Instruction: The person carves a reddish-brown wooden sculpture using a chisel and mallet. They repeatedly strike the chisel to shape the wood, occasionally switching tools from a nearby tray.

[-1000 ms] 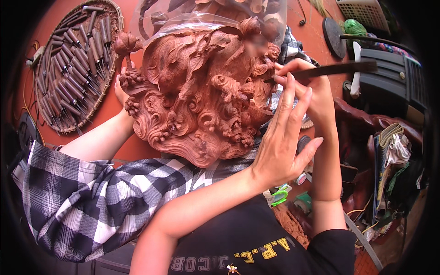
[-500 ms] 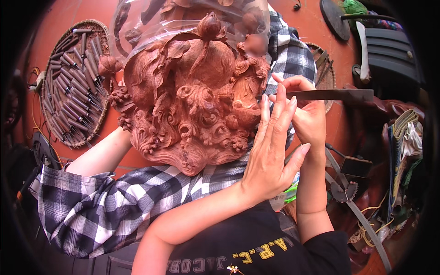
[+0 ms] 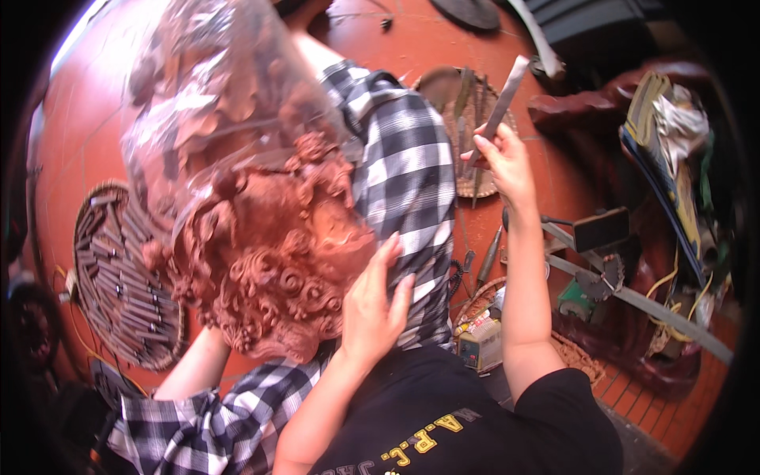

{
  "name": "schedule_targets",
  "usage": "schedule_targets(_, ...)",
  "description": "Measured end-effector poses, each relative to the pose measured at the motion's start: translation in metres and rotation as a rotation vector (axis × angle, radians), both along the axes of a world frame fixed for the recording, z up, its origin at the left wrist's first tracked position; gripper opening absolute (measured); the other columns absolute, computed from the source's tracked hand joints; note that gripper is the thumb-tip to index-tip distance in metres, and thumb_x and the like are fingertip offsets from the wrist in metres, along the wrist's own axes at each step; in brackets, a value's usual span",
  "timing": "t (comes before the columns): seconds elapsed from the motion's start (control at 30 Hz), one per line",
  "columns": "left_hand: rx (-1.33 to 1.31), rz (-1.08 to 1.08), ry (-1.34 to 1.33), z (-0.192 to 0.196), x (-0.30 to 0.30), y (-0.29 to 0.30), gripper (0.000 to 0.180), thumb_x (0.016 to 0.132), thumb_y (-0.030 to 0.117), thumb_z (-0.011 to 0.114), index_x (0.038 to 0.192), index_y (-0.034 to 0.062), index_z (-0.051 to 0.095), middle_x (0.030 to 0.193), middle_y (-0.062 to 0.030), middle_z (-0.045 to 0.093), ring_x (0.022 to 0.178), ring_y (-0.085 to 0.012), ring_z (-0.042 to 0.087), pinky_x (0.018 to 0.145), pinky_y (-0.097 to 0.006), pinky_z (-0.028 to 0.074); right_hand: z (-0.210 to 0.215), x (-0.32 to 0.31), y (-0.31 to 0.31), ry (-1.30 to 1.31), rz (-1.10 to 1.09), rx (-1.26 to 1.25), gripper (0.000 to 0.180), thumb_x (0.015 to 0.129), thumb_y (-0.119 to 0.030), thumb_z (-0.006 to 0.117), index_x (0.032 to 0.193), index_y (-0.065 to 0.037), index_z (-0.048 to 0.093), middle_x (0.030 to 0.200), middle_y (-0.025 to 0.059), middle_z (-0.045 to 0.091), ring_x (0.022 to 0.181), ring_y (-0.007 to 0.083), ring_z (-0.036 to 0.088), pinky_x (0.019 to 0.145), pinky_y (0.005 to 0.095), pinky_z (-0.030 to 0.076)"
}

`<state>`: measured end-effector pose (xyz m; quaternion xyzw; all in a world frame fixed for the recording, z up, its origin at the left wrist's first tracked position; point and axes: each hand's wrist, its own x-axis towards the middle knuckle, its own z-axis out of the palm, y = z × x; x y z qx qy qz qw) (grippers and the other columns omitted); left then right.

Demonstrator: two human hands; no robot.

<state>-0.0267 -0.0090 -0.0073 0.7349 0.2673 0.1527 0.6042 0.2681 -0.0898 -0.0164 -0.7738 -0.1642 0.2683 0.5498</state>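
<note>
A reddish-brown wood carving [image 3: 273, 273], dense with curls, leaves and scrolls, rests across my legs, which are in black-and-white checked cloth [image 3: 408, 158]. My left hand [image 3: 370, 309] lies against the carving's lower right edge, thumb apart from the fingers, gripping nothing. Raised off to the right, my right hand [image 3: 504, 162] pinches a long flat metal file [image 3: 507, 95] that slants upward. The file is well apart from the carving. See-through plastic sheeting [image 3: 214, 103] wraps the carving's far part and blurs what lies under it.
A round woven tray [image 3: 131, 277] packed with wooden-handled carving tools sits on the red tiled floor at left. Beyond my right hand another basket [image 3: 475, 186] holds several files. A metal stand with a phone-like device [image 3: 602, 229], a small box [image 3: 480, 346] and dark polished wood [image 3: 633, 91] stand at right.
My right hand has taken the file away from the carving, outward to the right. My left hand has come off the file to the carving's edge. The view has swung right.
</note>
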Motion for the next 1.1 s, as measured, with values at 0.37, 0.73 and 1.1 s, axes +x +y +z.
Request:
schedule_targets(0.37, 0.219, -0.067, 0.178, 0.003, 0.008, 0.000, 0.045, 0.091, -0.001, 0.066, 0.135, 0.0012, 0.059, 0.116, -0.0161, 0.071, 0.098, -0.0242, 0.072, 0.086, -0.035, 0.057, -0.182, 0.029, 0.014, -0.233, 0.026, -0.544, 0.028, 0.087, -0.027, 0.077, 0.097, -0.001, 0.074, 0.094, 0.0219, 0.074, 0.091, 0.0364, 0.074, 0.081, 0.0468, 0.057)
schedule_targets(0.73, 0.284, -0.035, 0.215, 0.004, 0.010, -0.001, 0.038, 0.089, -0.006, 0.065, 0.127, -0.0013, 0.063, 0.116, -0.0155, 0.071, 0.093, -0.0247, 0.071, 0.085, -0.035, 0.056, -0.174, 0.033, -0.015, -0.219, -0.419, -0.640, 0.025, 0.080, -0.029, 0.085, 0.083, -0.008, 0.073, 0.085, 0.0172, 0.075, 0.080, 0.0350, 0.074, 0.075, 0.0456, 0.058)
schedule_targets(1.1, 0.311, -0.035, 0.223, 0.007, 0.013, -0.003, 0.036, 0.089, -0.004, 0.066, 0.124, 0.0009, 0.065, 0.112, -0.0169, 0.070, 0.091, -0.0260, 0.071, 0.081, -0.035, 0.057, -0.199, 0.047, -0.028, -0.023, -0.253, -0.596, 0.022, 0.076, -0.031, 0.087, 0.081, -0.011, 0.079, 0.086, 0.0197, 0.075, 0.087, 0.0370, 0.074, 0.081, 0.0459, 0.058)
